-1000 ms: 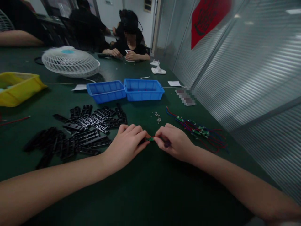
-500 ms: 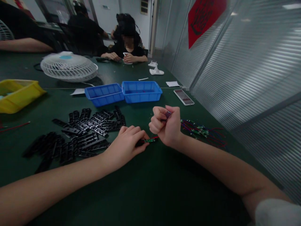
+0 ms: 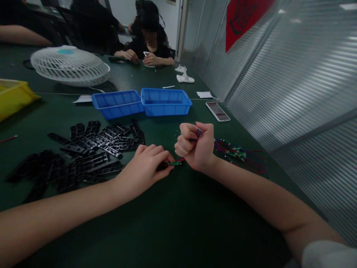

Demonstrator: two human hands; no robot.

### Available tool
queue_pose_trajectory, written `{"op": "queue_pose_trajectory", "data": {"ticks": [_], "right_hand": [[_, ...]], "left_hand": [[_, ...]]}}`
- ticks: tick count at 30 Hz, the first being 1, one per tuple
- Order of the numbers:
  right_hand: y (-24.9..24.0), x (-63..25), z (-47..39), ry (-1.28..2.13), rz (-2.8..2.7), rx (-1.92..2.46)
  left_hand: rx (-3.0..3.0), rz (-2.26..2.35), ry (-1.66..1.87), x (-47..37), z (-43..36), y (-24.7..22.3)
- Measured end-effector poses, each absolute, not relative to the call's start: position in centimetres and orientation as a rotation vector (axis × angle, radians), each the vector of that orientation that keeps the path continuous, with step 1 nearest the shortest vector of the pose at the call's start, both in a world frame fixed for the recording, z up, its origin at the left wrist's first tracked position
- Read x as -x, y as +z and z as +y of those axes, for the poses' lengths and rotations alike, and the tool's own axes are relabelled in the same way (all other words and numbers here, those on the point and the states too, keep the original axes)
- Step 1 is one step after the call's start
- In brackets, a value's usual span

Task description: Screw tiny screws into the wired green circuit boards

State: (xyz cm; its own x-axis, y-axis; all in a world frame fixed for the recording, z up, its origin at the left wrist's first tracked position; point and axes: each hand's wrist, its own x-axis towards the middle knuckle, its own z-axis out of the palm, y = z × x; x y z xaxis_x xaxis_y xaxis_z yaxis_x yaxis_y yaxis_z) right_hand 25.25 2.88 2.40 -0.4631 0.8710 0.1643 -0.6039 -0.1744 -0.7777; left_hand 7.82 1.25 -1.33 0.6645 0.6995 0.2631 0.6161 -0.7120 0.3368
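Observation:
Near the middle of the green table (image 3: 178, 223), my left hand (image 3: 152, 163) pinches a small green circuit board (image 3: 175, 163) with red wires at its ends. Just to the right, my right hand (image 3: 196, 145) is curled into a fist, its thumb and forefinger closed on a small purplish piece (image 3: 198, 132) that is mostly hidden. A red wire runs from the board toward the underside of this fist. Black plastic strips (image 3: 97, 149) lie heaped to the left of my left hand. Right of my right wrist is a bundle of wired green boards (image 3: 237, 152).
Two blue bins (image 3: 118, 104) (image 3: 166, 102) stand beyond the strips, with a white fan (image 3: 69, 67) behind and a yellow bin (image 3: 16, 98) at far left. A phone (image 3: 218, 111) lies by the partition. A person (image 3: 150, 48) sits across the table.
The view has shifted slightly, so the bins, fan and strips appear farther left and the far table higher. Both hands keep nearly the same pose and hold.

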Motion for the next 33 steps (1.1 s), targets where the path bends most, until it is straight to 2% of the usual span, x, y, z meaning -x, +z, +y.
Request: {"op": "queue_pose_trajectory", "data": {"ticks": [16,28,30,33], "right_hand": [[1.7,-25.0,2.8,1.725,-1.180,0.360],[1.6,-25.5,1.4,1.474,-1.689,0.377],[2.3,-26.2,1.9,1.297,-1.784,0.416],[3.2,-27.5,2.4,0.811,-1.923,0.391]], "left_hand": [[-2.677,1.059,0.551,-7.7,1.5,-1.6],[-2.629,1.057,0.516,-7.6,1.4,-1.8],[-2.634,1.058,0.539,-7.6,1.4,-1.7],[-2.642,1.061,0.546,-7.7,1.3,-1.5]]}}
